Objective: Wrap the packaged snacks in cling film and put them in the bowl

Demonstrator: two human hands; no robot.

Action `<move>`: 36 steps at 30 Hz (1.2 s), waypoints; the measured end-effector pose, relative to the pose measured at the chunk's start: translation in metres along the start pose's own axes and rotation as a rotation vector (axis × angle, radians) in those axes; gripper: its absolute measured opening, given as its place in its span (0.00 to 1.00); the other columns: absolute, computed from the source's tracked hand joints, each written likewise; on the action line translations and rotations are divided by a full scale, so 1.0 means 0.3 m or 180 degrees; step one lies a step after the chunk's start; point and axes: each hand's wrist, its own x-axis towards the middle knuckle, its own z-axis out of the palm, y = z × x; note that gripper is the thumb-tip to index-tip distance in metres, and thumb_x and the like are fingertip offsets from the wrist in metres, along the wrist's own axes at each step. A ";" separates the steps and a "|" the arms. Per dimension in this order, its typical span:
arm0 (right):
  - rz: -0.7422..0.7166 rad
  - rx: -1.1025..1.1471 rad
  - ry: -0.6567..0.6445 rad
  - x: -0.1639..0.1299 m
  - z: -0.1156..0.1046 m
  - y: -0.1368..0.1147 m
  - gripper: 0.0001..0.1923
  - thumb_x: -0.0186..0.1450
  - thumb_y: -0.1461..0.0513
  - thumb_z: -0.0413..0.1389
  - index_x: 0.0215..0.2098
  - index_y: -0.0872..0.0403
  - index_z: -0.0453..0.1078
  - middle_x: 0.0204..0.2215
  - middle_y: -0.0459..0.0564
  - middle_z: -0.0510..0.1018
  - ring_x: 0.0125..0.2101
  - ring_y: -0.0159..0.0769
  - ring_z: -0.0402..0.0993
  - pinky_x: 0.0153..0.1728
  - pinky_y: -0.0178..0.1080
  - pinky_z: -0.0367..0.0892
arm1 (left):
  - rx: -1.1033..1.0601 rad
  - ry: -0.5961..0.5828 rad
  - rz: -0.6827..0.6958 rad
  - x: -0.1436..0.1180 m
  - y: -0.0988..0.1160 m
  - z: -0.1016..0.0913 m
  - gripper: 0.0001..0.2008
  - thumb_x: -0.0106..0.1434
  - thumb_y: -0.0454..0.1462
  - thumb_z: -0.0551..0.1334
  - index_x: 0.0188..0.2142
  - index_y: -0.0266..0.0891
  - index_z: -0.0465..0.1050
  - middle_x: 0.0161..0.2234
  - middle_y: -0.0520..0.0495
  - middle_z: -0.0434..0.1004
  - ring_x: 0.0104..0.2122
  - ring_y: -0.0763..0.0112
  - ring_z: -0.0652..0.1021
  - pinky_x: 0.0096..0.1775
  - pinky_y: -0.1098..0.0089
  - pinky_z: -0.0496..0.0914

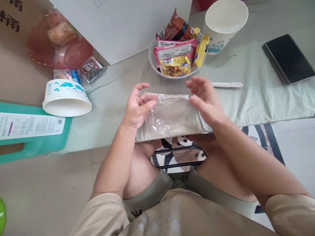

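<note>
Gripping a clear plastic bag (169, 114), both hands, left hand (137, 108), right hand (205, 100), over cloth-covered table (258, 95)

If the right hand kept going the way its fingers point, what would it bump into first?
Probably the left hand: the right hand points leftward along the clear plastic bag both hold. Depth is unclear.

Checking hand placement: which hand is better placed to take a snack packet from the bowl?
Probably the right hand: it holds the clear plastic bag just below the snack bowl; the left hand sits farther off.
</note>
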 end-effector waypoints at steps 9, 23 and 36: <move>0.0638 0.0722 -0.0006 0.007 0.020 -0.045 0.20 0.60 0.48 0.66 0.43 0.47 0.68 0.32 0.45 0.75 0.35 0.38 0.75 0.43 0.45 0.72 | -0.0020 -0.0896 -0.0986 -0.023 0.015 0.035 0.22 0.51 0.45 0.78 0.41 0.38 0.79 0.39 0.42 0.86 0.37 0.63 0.85 0.38 0.67 0.79; 0.1228 0.1137 -0.1113 -0.018 0.013 -0.084 0.15 0.63 0.52 0.63 0.42 0.48 0.67 0.17 0.35 0.62 0.17 0.29 0.59 0.19 0.34 0.58 | 0.0139 -0.0437 -0.0679 -0.023 0.034 0.060 0.24 0.54 0.48 0.73 0.46 0.42 0.76 0.15 0.61 0.71 0.12 0.73 0.74 0.13 0.76 0.65; 0.0848 0.0445 -0.0637 -0.094 -0.052 -0.085 0.16 0.65 0.52 0.61 0.47 0.49 0.72 0.20 0.39 0.68 0.19 0.28 0.59 0.20 0.35 0.54 | 0.0236 -0.0797 -0.0756 0.020 0.004 0.128 0.20 0.56 0.46 0.72 0.47 0.44 0.78 0.19 0.56 0.74 0.17 0.72 0.75 0.18 0.74 0.68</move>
